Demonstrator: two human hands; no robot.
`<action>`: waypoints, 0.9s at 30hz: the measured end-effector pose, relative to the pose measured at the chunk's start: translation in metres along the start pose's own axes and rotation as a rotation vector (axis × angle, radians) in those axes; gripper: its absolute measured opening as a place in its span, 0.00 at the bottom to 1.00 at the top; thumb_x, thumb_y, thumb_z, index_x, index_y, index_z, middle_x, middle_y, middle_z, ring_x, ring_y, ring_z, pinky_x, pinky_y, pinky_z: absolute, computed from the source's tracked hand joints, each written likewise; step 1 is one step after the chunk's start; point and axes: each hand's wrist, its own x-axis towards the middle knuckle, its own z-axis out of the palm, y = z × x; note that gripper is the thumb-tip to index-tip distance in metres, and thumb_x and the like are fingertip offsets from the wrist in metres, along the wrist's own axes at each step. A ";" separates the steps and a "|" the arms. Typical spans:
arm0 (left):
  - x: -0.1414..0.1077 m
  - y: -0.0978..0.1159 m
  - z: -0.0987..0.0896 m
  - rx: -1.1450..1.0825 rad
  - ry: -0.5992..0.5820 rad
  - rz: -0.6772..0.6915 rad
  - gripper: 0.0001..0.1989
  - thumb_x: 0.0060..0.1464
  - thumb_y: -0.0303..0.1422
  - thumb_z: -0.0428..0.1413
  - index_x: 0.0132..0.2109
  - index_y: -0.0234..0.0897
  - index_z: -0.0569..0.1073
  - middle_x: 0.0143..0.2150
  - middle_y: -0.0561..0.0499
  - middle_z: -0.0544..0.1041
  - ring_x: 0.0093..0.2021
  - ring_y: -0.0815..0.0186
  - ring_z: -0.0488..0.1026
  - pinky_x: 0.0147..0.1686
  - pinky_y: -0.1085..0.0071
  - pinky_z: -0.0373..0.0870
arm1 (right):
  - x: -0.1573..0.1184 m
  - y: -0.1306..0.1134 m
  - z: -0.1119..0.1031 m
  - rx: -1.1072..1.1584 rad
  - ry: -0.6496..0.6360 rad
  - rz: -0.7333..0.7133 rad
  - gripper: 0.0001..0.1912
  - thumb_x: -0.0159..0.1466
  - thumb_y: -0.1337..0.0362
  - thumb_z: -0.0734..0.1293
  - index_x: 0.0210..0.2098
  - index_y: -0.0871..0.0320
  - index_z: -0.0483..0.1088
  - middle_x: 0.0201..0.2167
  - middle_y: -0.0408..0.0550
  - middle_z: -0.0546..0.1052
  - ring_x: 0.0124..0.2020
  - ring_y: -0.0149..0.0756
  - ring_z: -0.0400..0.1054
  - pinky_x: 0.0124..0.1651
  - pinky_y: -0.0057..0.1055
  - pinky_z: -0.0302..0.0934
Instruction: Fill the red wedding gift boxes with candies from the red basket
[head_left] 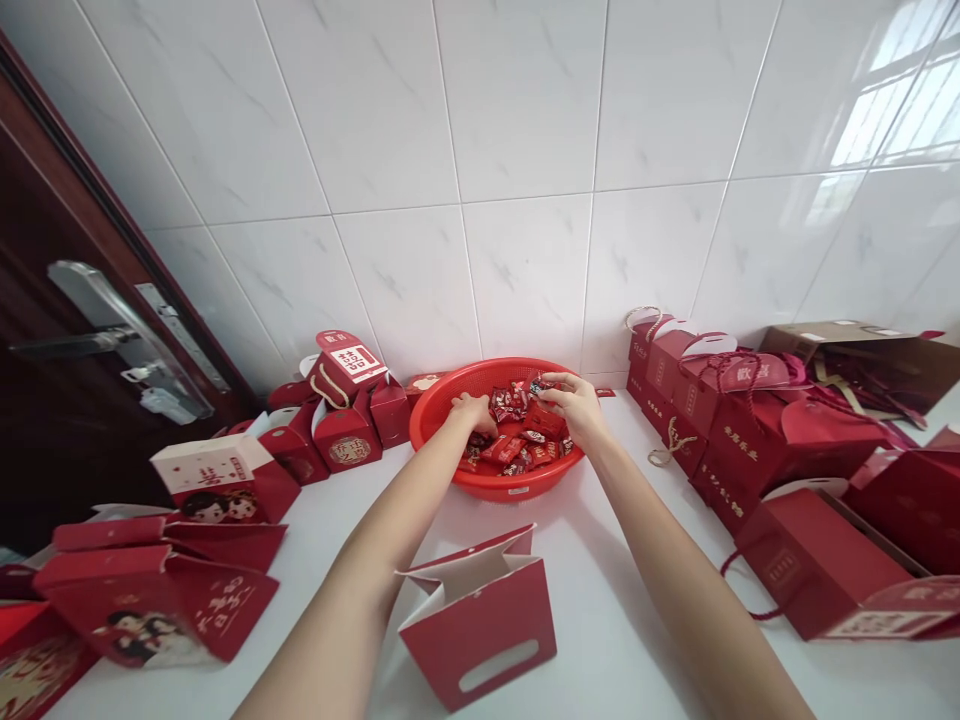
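Observation:
Both my hands reach into a red plastic basket [510, 490] that stands against the wall and holds several wrapped candies [517, 455]. At its left side my left hand [472, 412] dips down among the candies with bent fingers; what lies under the fingertips is hidden. Towards the back right, my right hand [574, 405] pinches a dark-wrapped candy [537, 388] between thumb and fingers. Between my forearms, in front of the basket, a red paper gift box [480, 625] stands with its top open and an oval cut-out in its near side.
Red gift boxes, some with rope handles, crowd the left [349, 430] and right [739, 440] of the white table [600, 620]. A brown cardboard carton [885, 350] sits at the far right. White tiles [525, 270] rise behind; a dark door [67, 400] is at left.

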 end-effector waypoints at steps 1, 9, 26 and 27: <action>0.000 0.000 -0.001 -0.005 -0.022 0.004 0.30 0.25 0.33 0.71 0.43 0.38 0.77 0.59 0.31 0.73 0.61 0.30 0.66 0.51 0.45 0.70 | 0.000 0.000 0.000 -0.002 -0.002 0.001 0.15 0.44 0.70 0.73 0.33 0.58 0.73 0.27 0.41 0.74 0.31 0.34 0.73 0.41 0.34 0.72; -0.005 -0.006 -0.006 -0.127 -0.134 0.112 0.10 0.28 0.31 0.66 0.21 0.37 0.72 0.26 0.46 0.77 0.35 0.50 0.77 0.33 0.61 0.71 | -0.002 -0.001 0.003 -0.002 0.011 0.023 0.14 0.44 0.67 0.73 0.31 0.57 0.71 0.30 0.44 0.77 0.33 0.35 0.74 0.36 0.31 0.70; 0.009 -0.018 -0.003 -0.334 0.023 0.222 0.05 0.47 0.32 0.58 0.31 0.38 0.78 0.36 0.47 0.83 0.44 0.56 0.78 0.40 0.70 0.72 | -0.010 -0.008 0.007 -0.061 0.005 0.039 0.15 0.42 0.67 0.72 0.30 0.57 0.69 0.26 0.44 0.77 0.30 0.37 0.74 0.29 0.29 0.65; 0.008 -0.019 -0.003 -0.300 0.010 0.212 0.06 0.46 0.33 0.59 0.33 0.39 0.79 0.39 0.47 0.83 0.46 0.55 0.78 0.41 0.69 0.72 | -0.011 -0.009 0.007 -0.065 -0.001 0.043 0.15 0.42 0.66 0.72 0.30 0.57 0.70 0.27 0.44 0.77 0.30 0.37 0.74 0.29 0.29 0.65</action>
